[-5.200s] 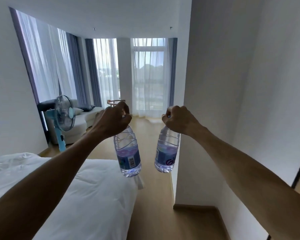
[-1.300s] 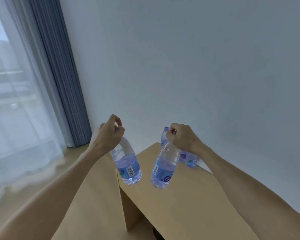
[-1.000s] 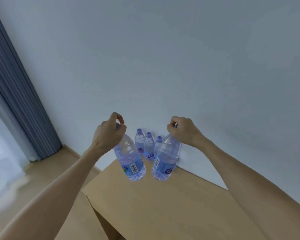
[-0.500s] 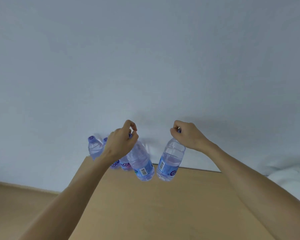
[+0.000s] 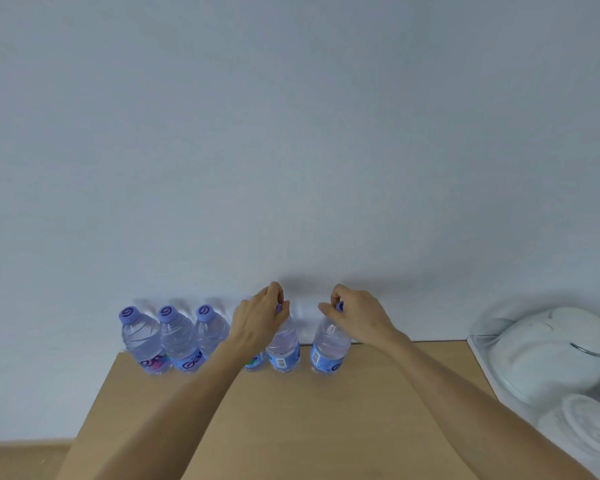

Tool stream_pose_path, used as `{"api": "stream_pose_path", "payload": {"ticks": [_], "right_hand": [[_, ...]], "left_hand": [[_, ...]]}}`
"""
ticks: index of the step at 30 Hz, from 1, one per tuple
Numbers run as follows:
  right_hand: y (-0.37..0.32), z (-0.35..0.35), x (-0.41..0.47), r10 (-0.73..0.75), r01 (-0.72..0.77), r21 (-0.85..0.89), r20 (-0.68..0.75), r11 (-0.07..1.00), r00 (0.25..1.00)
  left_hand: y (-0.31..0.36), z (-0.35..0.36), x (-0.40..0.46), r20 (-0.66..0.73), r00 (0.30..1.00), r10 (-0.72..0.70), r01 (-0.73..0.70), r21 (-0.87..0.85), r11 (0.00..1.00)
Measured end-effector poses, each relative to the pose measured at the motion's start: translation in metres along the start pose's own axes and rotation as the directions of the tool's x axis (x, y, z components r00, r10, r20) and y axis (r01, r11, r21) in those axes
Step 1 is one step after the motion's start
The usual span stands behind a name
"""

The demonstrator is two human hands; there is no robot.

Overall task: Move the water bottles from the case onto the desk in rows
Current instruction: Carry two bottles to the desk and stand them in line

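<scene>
Three capped bottles (image 5: 174, 341) stand at centre-left along the desk's (image 5: 291, 427) back edge; a fourth hides behind our left wrist. Our left hand (image 5: 260, 323) pinches the cap of a clear, blue-labelled bottle (image 5: 284, 348); our right hand (image 5: 357, 317) pinches another bottle's (image 5: 328, 351) cap. We judge both are being set down; next, release with each standing upright.

**Back edge crowded, front of desk open**

Bottles (image 5: 179, 341) line the wall (image 5: 291, 150) along the desk's (image 5: 309, 427) far edge, packed tight at left. A gap stays between the two rightmost. To the right, white bedding (image 5: 551, 358) borders the desk.
</scene>
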State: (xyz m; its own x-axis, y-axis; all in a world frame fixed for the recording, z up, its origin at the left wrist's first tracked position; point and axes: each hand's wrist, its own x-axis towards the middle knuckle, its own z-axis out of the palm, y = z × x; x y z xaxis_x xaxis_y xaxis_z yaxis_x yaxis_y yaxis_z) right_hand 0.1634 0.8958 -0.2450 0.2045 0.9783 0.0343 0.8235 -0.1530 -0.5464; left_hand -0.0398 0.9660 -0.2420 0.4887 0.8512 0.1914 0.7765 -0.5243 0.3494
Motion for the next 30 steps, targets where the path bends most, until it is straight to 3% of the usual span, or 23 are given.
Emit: {"api": "stream_pose_path", "payload": {"ticks": [9,18,30], "right_hand": [[0.009,0.029,0.006,-0.046,0.048,-0.04,0.043,0.998,0.998],[0.026,0.029,0.005,-0.068,0.061,0.032,0.327,0.998,0.942],[0.009,0.049,0.011,-0.122,0.108,0.086,0.169,0.99,0.978]], "left_hand": [[-0.012,0.02,-0.002,0.092,0.996,0.0,0.002,-0.019,1.0],[-0.016,0.024,-0.001,0.346,0.934,0.089,-0.106,0.031,0.994],[-0.027,0.021,0.01,0.267,0.952,0.149,-0.169,0.055,0.984]]}}
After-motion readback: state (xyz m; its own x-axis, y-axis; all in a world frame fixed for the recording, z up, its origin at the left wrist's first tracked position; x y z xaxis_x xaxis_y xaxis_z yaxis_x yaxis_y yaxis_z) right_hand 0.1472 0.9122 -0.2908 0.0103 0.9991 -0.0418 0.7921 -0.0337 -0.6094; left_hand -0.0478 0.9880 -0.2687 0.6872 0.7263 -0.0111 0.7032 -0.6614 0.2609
